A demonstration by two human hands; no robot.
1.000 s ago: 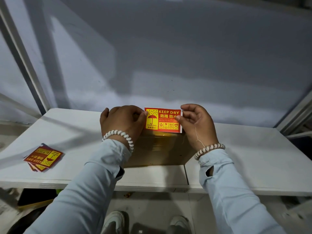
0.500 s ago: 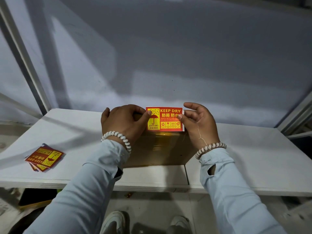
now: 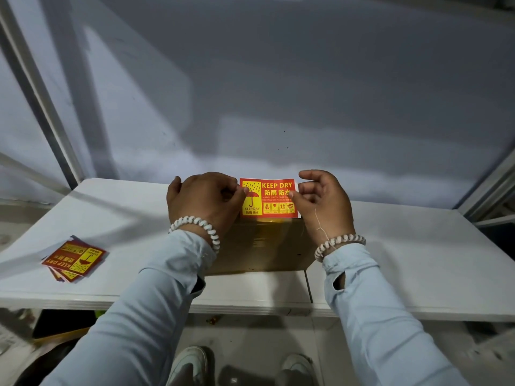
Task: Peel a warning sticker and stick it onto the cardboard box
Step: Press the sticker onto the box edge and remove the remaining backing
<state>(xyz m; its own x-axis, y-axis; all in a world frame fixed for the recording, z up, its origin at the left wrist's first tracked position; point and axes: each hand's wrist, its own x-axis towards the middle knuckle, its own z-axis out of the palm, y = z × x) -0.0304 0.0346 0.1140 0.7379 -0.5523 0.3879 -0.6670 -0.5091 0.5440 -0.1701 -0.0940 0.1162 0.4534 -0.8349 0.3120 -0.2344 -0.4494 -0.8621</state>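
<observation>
Hands meet mid-frame: left hand (image 3: 204, 203) and right hand (image 3: 323, 204) each pinch a side of the red "KEEP DRY" sticker (image 3: 269, 197), above the cardboard box (image 3: 262, 246). White table (image 3: 404, 254) holds a sticker pile (image 3: 73, 259) lower left. Grey wall (image 3: 278, 93) behind.

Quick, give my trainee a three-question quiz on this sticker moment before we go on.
1. True or false: the right hand holds the sticker alone.
2. The spare stickers lie to which side of the box? A left B right
3. What two English words head the sticker?

Key: 1 false, the left hand pinches its other edge; 2 A; 3 KEEP DRY.
</observation>
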